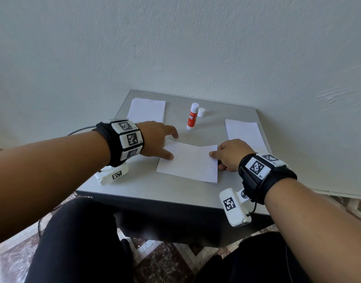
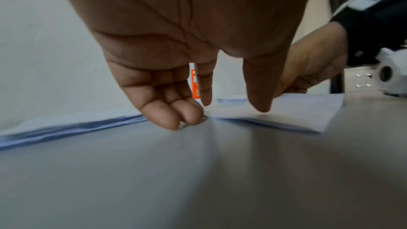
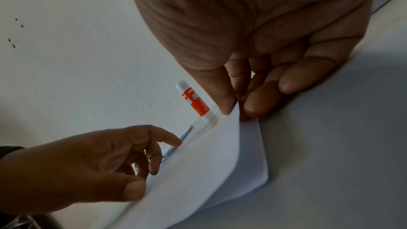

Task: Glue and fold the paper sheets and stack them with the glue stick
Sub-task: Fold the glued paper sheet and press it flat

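A white paper sheet (image 1: 187, 162) lies in the middle of the grey table (image 1: 147, 193). My right hand (image 1: 214, 155) pinches the sheet's right edge between thumb and fingers. In the right wrist view that edge of the sheet (image 3: 198, 171) is raised off the table in my right hand (image 3: 236, 109). My left hand (image 1: 172, 147) sits at the sheet's left edge with its thumb on the paper and its fingers relaxed, holding nothing. The orange and white glue stick (image 1: 191, 117) stands upright and uncapped behind the sheet, and its white cap (image 1: 201, 112) stands beside it.
One stack of white sheets (image 1: 147, 110) lies at the back left of the table and another stack (image 1: 245, 132) lies at the right, just behind my right hand. A pale wall rises behind the table. My knees are below the table's front edge.
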